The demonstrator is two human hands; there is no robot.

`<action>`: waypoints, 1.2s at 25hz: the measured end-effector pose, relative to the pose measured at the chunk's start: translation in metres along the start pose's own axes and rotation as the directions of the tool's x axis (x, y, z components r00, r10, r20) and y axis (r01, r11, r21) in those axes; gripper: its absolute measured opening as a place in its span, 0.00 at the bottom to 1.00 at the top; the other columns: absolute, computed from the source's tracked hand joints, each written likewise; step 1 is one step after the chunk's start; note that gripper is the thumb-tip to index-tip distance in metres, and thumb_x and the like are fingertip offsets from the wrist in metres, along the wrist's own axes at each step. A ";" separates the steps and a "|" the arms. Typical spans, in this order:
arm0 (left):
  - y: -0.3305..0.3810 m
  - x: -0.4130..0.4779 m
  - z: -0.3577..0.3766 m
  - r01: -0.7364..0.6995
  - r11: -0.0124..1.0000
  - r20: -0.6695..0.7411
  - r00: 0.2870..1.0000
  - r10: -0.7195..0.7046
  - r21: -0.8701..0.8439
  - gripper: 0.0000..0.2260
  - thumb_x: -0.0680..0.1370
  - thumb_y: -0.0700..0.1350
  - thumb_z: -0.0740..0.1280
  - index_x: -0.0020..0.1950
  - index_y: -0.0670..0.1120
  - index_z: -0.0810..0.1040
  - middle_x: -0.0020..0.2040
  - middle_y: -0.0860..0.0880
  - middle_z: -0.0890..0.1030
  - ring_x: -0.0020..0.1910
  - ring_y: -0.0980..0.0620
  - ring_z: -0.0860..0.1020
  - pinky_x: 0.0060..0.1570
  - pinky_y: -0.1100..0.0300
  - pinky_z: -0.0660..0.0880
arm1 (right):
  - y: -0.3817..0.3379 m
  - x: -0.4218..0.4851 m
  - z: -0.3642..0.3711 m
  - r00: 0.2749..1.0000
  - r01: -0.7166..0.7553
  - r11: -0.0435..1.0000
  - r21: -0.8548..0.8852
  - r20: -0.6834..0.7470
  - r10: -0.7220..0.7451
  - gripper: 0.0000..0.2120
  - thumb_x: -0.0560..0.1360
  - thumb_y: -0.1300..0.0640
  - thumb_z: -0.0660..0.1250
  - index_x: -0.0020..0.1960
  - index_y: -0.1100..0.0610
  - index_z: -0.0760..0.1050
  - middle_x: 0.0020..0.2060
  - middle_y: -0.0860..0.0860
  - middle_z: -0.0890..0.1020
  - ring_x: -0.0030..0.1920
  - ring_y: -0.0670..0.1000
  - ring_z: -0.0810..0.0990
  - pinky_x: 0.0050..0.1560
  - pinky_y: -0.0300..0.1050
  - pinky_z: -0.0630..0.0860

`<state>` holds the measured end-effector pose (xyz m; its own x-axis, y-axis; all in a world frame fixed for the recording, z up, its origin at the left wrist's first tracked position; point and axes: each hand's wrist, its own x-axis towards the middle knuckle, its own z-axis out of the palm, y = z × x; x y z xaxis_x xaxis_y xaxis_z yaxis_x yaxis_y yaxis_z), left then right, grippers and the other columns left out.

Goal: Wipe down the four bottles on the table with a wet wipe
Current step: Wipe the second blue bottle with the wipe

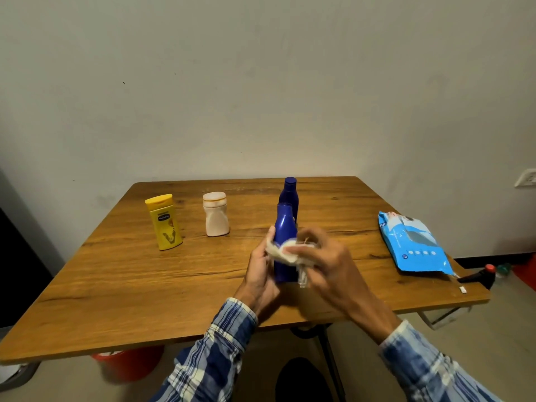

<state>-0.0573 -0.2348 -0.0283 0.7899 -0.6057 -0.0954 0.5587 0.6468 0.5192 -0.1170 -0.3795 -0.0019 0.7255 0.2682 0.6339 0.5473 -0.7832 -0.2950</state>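
Note:
My left hand [261, 274] grips a dark blue bottle [283, 227] from its left side, holding it upright above the wooden table [145, 274]. My right hand [322, 259] presses a crumpled white wet wipe [282, 252] against the bottle's middle. A second dark blue bottle [290, 192] stands on the table right behind the held one. A yellow bottle [165, 221] stands at the left, and a short white bottle [216, 214] stands to its right.
A light blue pack of wet wipes [414, 248] lies near the table's right edge. A dark object with a red cap [481, 275] sits past that edge. A red bucket [127, 364] stands under the table. The wall is close behind.

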 end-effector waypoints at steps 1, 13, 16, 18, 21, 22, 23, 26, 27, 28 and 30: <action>-0.001 0.002 0.000 -0.007 1.000 0.014 1.000 0.008 -0.026 0.26 0.81 0.53 0.67 0.72 0.37 0.73 0.61 0.37 0.80 0.57 0.43 0.79 0.67 0.49 0.70 | 0.002 0.009 -0.004 0.993 -0.071 0.997 0.027 -0.092 0.073 0.15 0.74 0.61 0.68 0.61 0.56 0.80 0.59 0.52 0.73 0.54 0.48 0.76 0.51 0.42 0.82; 0.012 0.020 -0.002 -0.190 0.969 -0.086 0.975 0.205 0.159 0.34 0.79 0.61 0.67 0.75 0.39 0.68 0.62 0.34 0.79 0.58 0.37 0.78 0.66 0.38 0.71 | 0.003 -0.007 -0.005 0.969 -0.130 0.991 0.016 -0.211 0.130 0.10 0.75 0.59 0.66 0.53 0.59 0.82 0.55 0.54 0.76 0.50 0.49 0.78 0.44 0.43 0.82; 0.016 0.018 0.007 -0.208 0.965 -0.052 0.974 0.219 0.160 0.30 0.82 0.58 0.63 0.75 0.38 0.66 0.68 0.32 0.75 0.67 0.32 0.73 0.71 0.34 0.67 | 0.001 0.001 0.004 0.955 -0.167 0.984 0.059 -0.238 0.177 0.14 0.74 0.64 0.67 0.59 0.58 0.81 0.59 0.53 0.74 0.54 0.50 0.77 0.47 0.40 0.82; 0.018 0.015 0.017 -0.227 0.948 -0.081 0.965 0.250 0.224 0.27 0.83 0.58 0.61 0.72 0.39 0.69 0.64 0.35 0.79 0.57 0.40 0.79 0.59 0.41 0.76 | -0.004 -0.014 0.020 0.985 -0.086 0.995 0.044 -0.144 0.091 0.14 0.74 0.60 0.67 0.60 0.56 0.79 0.60 0.51 0.73 0.57 0.48 0.75 0.50 0.42 0.81; 0.020 0.011 0.019 -0.264 0.933 -0.095 0.951 0.294 0.244 0.23 0.84 0.57 0.57 0.68 0.40 0.72 0.62 0.36 0.82 0.49 0.44 0.81 0.49 0.48 0.80 | -0.003 -0.030 0.020 0.996 -0.018 0.994 0.109 -0.085 0.028 0.12 0.74 0.56 0.67 0.56 0.55 0.80 0.58 0.49 0.73 0.55 0.45 0.76 0.48 0.44 0.82; 0.020 0.010 0.019 -0.258 0.938 -0.094 0.954 0.286 0.233 0.23 0.84 0.57 0.56 0.69 0.40 0.72 0.63 0.36 0.81 0.49 0.44 0.81 0.50 0.48 0.80 | 0.000 -0.027 0.017 0.990 -0.030 0.994 0.107 -0.131 0.044 0.12 0.74 0.56 0.66 0.55 0.56 0.81 0.58 0.49 0.74 0.54 0.45 0.76 0.47 0.43 0.82; 0.021 0.010 0.018 -0.251 0.944 -0.088 0.958 0.275 0.214 0.24 0.84 0.57 0.56 0.71 0.40 0.70 0.63 0.36 0.80 0.51 0.44 0.81 0.53 0.46 0.79 | 0.002 -0.022 0.013 0.976 -0.063 0.992 0.108 -0.201 0.084 0.12 0.74 0.57 0.65 0.55 0.57 0.81 0.57 0.50 0.74 0.54 0.45 0.76 0.46 0.41 0.82; 0.021 0.014 0.019 -0.210 0.963 -0.063 0.973 0.223 0.170 0.30 0.83 0.60 0.57 0.74 0.38 0.68 0.63 0.36 0.79 0.52 0.44 0.80 0.52 0.46 0.80 | -0.002 -0.008 0.011 0.943 -0.157 0.978 0.136 -0.274 0.189 0.14 0.74 0.63 0.66 0.59 0.58 0.81 0.58 0.51 0.75 0.57 0.46 0.76 0.49 0.40 0.82; 0.021 0.016 0.020 -0.211 0.959 -0.064 0.972 0.227 0.186 0.31 0.83 0.61 0.58 0.74 0.37 0.68 0.63 0.37 0.80 0.50 0.45 0.81 0.50 0.48 0.81 | -0.004 -0.010 0.016 0.958 -0.145 0.983 0.109 -0.231 0.167 0.14 0.74 0.61 0.65 0.59 0.58 0.80 0.59 0.51 0.74 0.57 0.46 0.76 0.50 0.41 0.81; 0.021 0.017 0.021 -0.218 0.954 -0.067 0.970 0.235 0.204 0.31 0.82 0.61 0.58 0.74 0.37 0.68 0.62 0.37 0.81 0.49 0.45 0.81 0.48 0.50 0.81 | -0.007 -0.017 0.020 0.978 -0.107 0.991 0.085 -0.168 0.120 0.14 0.74 0.59 0.65 0.58 0.57 0.80 0.59 0.51 0.74 0.56 0.46 0.76 0.51 0.41 0.81; 0.022 0.017 0.019 -0.230 0.948 -0.074 0.965 0.251 0.223 0.31 0.82 0.61 0.57 0.73 0.37 0.69 0.60 0.37 0.81 0.47 0.45 0.80 0.45 0.51 0.81 | -0.011 -0.028 0.021 0.997 0.006 0.998 0.063 -0.077 -0.001 0.13 0.73 0.57 0.65 0.56 0.56 0.80 0.57 0.51 0.75 0.53 0.45 0.76 0.48 0.41 0.81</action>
<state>-0.0366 -0.2400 -0.0025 0.9215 -0.3876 -0.0248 0.2917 0.6487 0.7029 -0.1345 -0.3667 -0.0313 0.6907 0.2246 0.6874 0.5766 -0.7448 -0.3359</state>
